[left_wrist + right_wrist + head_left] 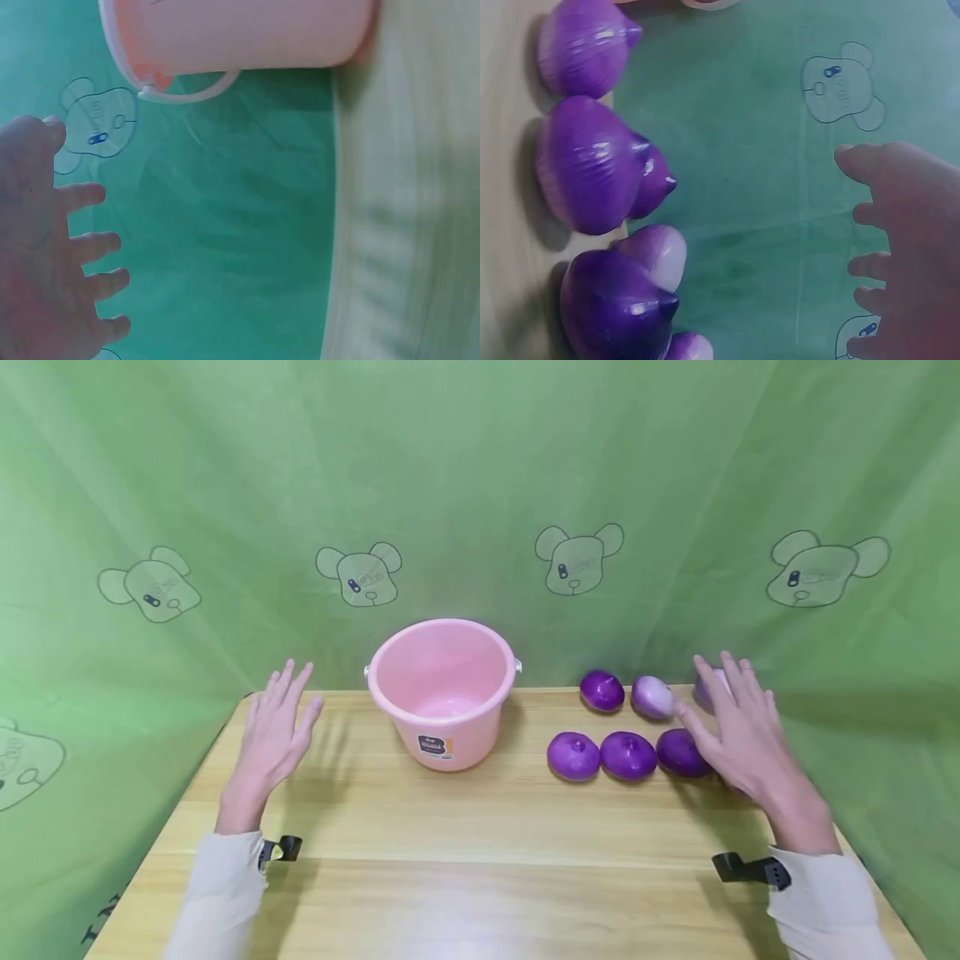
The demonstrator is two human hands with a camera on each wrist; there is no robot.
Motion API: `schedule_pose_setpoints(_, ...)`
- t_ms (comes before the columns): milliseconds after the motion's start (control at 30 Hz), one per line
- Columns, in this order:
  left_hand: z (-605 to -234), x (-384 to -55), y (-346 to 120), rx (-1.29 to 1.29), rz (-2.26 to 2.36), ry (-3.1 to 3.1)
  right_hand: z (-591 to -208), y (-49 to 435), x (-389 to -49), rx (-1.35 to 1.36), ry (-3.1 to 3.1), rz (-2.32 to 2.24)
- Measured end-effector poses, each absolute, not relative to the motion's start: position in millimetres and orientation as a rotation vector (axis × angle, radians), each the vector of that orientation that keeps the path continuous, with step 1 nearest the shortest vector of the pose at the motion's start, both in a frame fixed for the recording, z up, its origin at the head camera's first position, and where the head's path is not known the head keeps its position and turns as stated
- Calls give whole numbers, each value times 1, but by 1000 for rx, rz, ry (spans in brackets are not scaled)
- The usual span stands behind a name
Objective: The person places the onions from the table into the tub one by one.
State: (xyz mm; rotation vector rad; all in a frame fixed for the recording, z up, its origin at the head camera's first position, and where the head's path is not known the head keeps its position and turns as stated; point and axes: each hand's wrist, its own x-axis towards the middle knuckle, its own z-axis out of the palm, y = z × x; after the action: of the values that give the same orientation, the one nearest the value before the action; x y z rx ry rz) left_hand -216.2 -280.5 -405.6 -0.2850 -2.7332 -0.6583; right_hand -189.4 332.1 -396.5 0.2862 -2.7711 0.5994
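In the head view a pink bucket [450, 739] stands upright near the back edge of the table, its inside showing no contents. To its right, several purple onions [628, 756] lie in two rough rows; a paler onion [654, 697] is in the back row. My left hand [270, 735] hovers left of the bucket, fingers spread and straight, holding nothing. Above the right end of the onions my right hand [738, 735] is held with straight fingers, partly hiding some of them. The right wrist view shows a gap between that hand [919, 247] and the onions [592, 165].
The wooden table [450, 835] carries the bucket and onions. Behind it hangs a green curtain [465, 460] with bear-head prints, close to the back edge. In the left wrist view the bucket's handle [199, 96] hangs down its side.
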Motion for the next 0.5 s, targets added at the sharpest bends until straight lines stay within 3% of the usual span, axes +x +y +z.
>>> schedule_pose_setpoints(500, -404, -217, -253, -391, -1056, -2421, -388, 317, -187, 245, -2660, 800)
